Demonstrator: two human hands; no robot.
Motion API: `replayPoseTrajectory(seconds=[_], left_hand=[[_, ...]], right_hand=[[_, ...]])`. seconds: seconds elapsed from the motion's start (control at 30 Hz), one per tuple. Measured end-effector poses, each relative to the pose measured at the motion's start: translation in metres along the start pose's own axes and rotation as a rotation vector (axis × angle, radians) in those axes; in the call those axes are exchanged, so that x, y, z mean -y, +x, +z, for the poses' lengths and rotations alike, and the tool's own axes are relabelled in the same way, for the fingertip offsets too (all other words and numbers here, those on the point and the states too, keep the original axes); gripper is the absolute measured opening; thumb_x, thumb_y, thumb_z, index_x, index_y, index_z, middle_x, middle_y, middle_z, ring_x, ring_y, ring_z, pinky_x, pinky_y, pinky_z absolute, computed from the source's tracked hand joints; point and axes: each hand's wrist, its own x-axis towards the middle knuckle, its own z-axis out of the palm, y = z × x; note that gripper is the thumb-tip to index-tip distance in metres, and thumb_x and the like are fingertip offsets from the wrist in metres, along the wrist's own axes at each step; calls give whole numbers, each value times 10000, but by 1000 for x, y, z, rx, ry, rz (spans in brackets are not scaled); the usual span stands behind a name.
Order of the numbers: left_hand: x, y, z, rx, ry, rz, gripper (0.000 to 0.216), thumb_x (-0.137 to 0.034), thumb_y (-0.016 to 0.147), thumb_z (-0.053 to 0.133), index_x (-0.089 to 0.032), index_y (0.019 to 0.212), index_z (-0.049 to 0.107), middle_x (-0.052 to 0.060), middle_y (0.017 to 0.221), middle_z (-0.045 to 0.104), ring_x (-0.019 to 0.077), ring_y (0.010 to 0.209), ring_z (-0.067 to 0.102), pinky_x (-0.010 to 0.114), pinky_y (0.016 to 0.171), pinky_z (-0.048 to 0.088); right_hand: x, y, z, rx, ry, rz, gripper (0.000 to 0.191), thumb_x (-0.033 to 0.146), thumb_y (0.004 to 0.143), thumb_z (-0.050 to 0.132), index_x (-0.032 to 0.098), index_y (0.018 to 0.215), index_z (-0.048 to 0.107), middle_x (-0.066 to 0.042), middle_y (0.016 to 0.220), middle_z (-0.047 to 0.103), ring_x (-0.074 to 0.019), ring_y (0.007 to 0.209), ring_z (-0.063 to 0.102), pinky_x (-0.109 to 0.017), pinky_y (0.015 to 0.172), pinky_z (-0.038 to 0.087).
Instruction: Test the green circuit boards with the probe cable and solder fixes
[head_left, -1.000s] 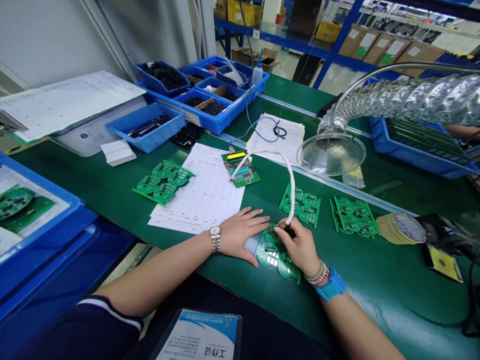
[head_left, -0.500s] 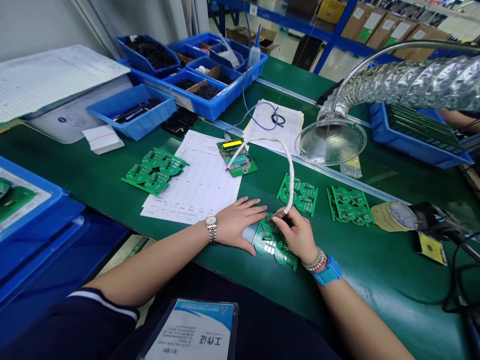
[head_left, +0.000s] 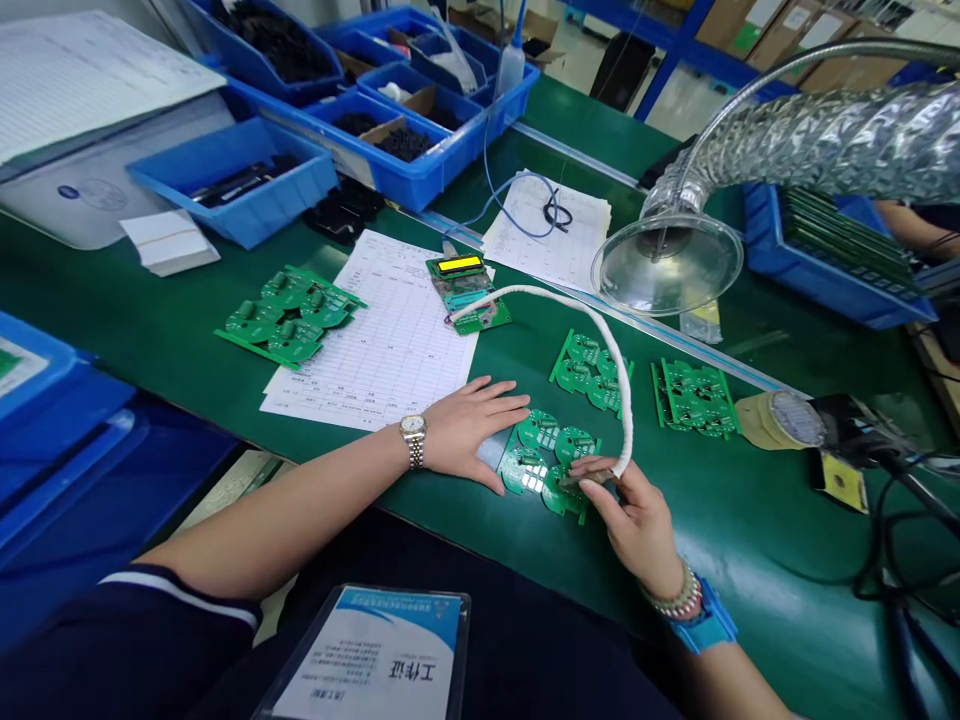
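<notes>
My left hand lies flat with its fingers spread, over a grey plate at the left edge of a green circuit board panel. My right hand pinches a small brownish test probe head at the end of a white sleeved cable. The probe head is at the lower right part of the panel; whether it touches is hard to see. At its other end the cable joins a small tester board with a lit yellow display, which rests partly on a printed sheet.
More circuit board panels lie at the left and right. Blue parts bins stand at the back left. A silver fume duct with a clear hood hangs at the right. Near the right edge are a soldering stand and black cables.
My right hand has moved the probe head right and toward me across the panel, drawing the white cable with it. The left hand stays flat in place. The camera view has shifted slightly.
</notes>
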Motion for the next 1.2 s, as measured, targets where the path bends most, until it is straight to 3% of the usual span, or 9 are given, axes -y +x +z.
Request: replayPoseTrajectory(seconds=[0.77,1.2], left_hand=[[-2,0,-2,8,38,-12,944,-762,663,465,-152,1371,331,87,1455,283,301,1356,174,466,1098,73],[-2,-1,-3,10,25,-15,935,-754,671,466,-154,1373,326,83,1459,275,300,1357,169,466,1098,70]], right_hand=[[-5,-4,4,31,29,15,51,196,846,543,217,880,575,-34,886,652,-165,894,615,-294,813,483],[0,1,5,33,-57,-84,30,188,831,563,214,821,573,-38,837,655,-179,864,613,-309,780,488]])
